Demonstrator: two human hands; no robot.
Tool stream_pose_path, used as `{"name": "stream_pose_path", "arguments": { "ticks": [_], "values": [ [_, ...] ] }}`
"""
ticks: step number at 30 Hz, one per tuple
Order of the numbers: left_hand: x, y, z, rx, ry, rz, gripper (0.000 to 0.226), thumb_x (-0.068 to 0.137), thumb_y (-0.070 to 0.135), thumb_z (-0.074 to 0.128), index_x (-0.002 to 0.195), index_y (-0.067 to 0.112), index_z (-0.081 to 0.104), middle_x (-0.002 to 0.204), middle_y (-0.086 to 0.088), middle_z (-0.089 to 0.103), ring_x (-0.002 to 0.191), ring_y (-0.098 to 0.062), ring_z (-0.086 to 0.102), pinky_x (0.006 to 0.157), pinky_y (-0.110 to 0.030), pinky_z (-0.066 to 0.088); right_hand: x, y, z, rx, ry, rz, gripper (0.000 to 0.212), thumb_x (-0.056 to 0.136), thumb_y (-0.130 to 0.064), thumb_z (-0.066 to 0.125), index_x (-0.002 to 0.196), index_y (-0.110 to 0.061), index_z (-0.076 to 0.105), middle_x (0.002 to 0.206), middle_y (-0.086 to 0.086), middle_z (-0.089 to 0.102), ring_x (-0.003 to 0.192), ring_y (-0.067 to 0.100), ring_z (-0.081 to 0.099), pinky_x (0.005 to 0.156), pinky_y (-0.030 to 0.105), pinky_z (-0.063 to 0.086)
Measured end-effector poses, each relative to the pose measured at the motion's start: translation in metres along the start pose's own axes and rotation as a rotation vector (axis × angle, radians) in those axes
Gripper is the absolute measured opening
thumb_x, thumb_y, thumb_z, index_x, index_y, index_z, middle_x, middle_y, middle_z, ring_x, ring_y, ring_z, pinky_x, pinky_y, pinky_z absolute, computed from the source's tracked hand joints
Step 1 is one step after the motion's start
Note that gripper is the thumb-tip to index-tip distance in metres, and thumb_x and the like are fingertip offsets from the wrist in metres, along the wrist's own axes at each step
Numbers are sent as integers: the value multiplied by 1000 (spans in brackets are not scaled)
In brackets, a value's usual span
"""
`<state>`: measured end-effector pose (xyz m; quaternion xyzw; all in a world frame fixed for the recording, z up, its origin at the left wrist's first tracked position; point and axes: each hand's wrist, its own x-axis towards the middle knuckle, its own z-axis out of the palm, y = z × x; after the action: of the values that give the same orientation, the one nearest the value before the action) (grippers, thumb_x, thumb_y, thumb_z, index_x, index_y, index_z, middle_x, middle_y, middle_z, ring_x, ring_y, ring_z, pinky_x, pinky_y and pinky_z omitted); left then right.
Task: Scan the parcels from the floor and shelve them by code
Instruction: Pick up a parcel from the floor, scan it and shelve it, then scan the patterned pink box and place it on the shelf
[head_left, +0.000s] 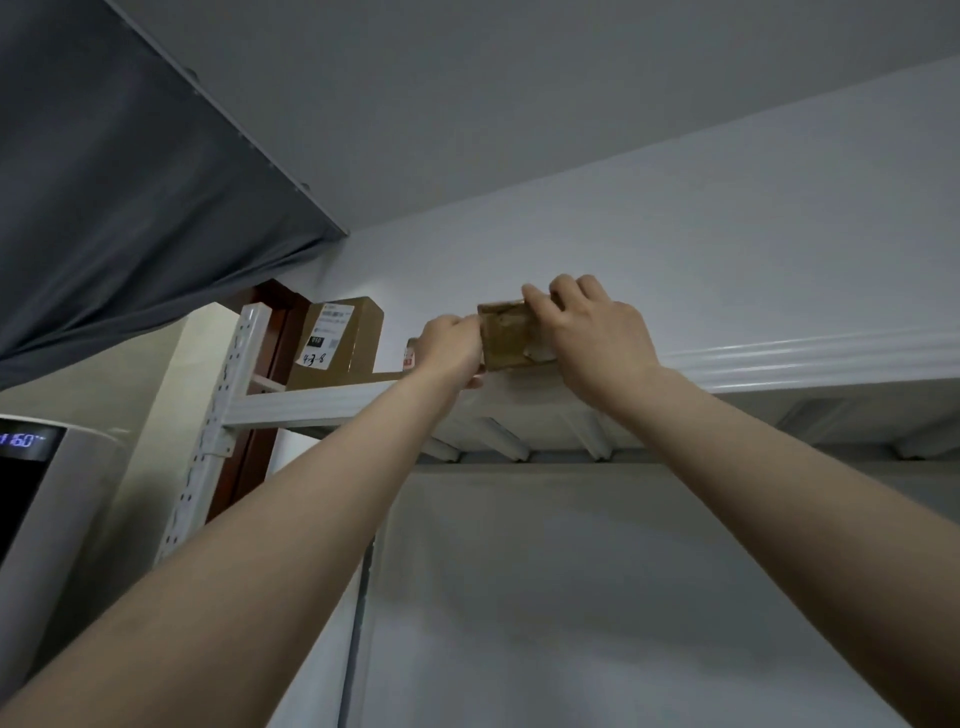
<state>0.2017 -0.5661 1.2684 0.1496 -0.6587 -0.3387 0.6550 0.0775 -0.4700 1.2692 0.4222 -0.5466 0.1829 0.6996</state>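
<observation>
I am seeing two cardboard parcels on the top shelf (311, 402), plus one small red-and-white thing (409, 356) between them that I cannot make out. The small brown parcel (505, 336) is sitting at the shelf's front edge, well to the right of its left end, and both of my hands are holding it. My left hand (451, 347) is gripping its left side, with the thumb curling under the lower corner. My right hand (592, 332) is closing over its top and right side, fingers bent across the upper edge. Both arms are reaching up and forward, nearly straight. The larger box (358, 332) is standing at the shelf's left end, just beside the perforated upright post (218, 415), and its white label (324, 332) is facing me.
</observation>
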Motion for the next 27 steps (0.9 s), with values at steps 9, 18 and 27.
{"name": "stream_pose_path", "arguments": {
  "ticks": [9,18,27],
  "values": [
    [42,-49,2,105,169,111,22,96,4,47,107,14,64,117,-13,68,110,-37,65,94,-50,56,26,-7,36,74,-135,76,66,87,-3,58,147,-13,34,140,12,41,131,33,36,74,35,35],
    [67,-70,-12,295,134,327,33,100,12,48,131,14,60,131,-6,63,119,-23,58,100,-38,49,53,-31,53,255,-247,124,60,88,-5,55,145,-15,37,138,11,39,129,31,36,84,38,41],
    [78,-77,-12,440,62,452,33,97,13,48,120,16,72,125,-2,69,117,-24,60,91,-30,46,69,-42,61,246,-443,286,48,91,-26,54,137,-15,48,136,14,40,131,34,33,99,44,40]
  ]
}}
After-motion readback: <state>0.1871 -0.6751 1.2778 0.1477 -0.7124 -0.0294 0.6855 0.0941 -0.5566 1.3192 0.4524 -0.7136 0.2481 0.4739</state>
